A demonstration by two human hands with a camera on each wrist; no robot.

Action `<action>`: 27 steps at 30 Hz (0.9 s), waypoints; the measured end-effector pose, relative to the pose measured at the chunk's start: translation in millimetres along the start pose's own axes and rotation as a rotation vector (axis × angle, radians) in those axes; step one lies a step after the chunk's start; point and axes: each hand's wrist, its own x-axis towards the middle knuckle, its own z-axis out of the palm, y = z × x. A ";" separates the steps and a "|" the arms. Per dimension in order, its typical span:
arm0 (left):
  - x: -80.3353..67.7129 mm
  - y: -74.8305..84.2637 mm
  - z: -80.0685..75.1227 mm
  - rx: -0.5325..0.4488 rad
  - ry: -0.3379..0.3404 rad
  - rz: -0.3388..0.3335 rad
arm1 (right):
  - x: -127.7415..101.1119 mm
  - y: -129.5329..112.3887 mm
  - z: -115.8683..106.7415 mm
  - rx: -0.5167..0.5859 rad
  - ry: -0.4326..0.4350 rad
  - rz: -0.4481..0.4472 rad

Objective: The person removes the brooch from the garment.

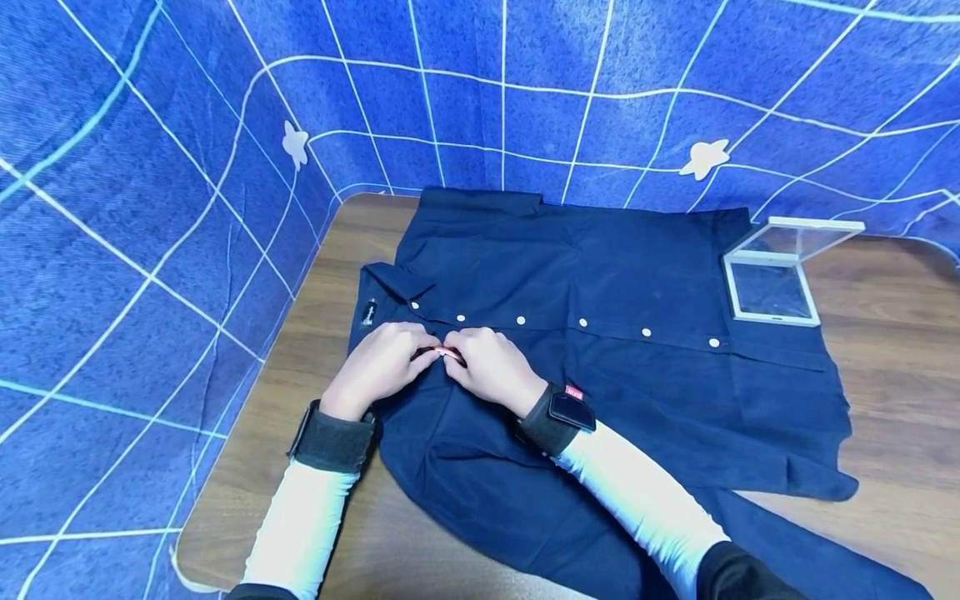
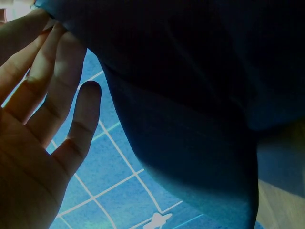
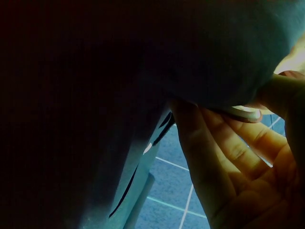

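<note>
A dark navy shirt (image 1: 645,400) lies spread on its front-side up, its collar (image 1: 401,279) toward the left and a row of white buttons (image 1: 582,322) along its placket. My left hand (image 1: 382,362) and right hand (image 1: 497,367) meet just below the collar, pinching the shirt's lifted front edge between thumbs and fingers. A small pinkish-white spot shows between the fingertips; I cannot tell what it is. In the left wrist view the left little finger (image 2: 88,112) stands free of the cloth. Dark fabric (image 3: 95,95) hides much of the right wrist view.
A white hinged case (image 1: 810,320) with its clear lid raised stands on the shirt's right end. Under everything is a wooden table (image 1: 277,417). Blue grid-patterned cloth (image 1: 465,108) with white stars rises behind and at the left. One sleeve (image 1: 810,542) trails to the lower right.
</note>
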 end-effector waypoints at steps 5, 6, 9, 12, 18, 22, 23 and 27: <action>0.4 -0.3 -0.2 0.001 -0.001 0.002 | -0.3 0.5 0.5 -0.007 0.012 0.008; 0.6 -0.3 -0.3 0.000 -0.002 0.001 | -0.2 0.5 0.5 -0.007 0.015 0.009; 0.9 -0.3 -0.3 -0.006 -0.005 -0.002 | 0.0 0.8 0.6 -0.003 0.022 0.012; 0.9 -0.5 0.1 -0.009 -0.006 -0.002 | 0.3 1.0 0.9 0.007 0.025 0.017; 1.3 -0.5 0.4 -0.002 0.007 0.013 | 0.8 1.2 0.1 0.020 0.019 0.029; 1.4 -0.4 0.3 0.002 0.009 0.020 | 0.8 1.7 0.5 0.015 0.017 0.030; 1.4 -0.2 0.2 0.003 0.008 0.020 | 0.7 1.9 0.8 0.016 0.016 0.030; 1.2 0.2 -0.1 0.002 0.001 0.015 | 0.7 2.7 1.9 0.025 0.012 0.032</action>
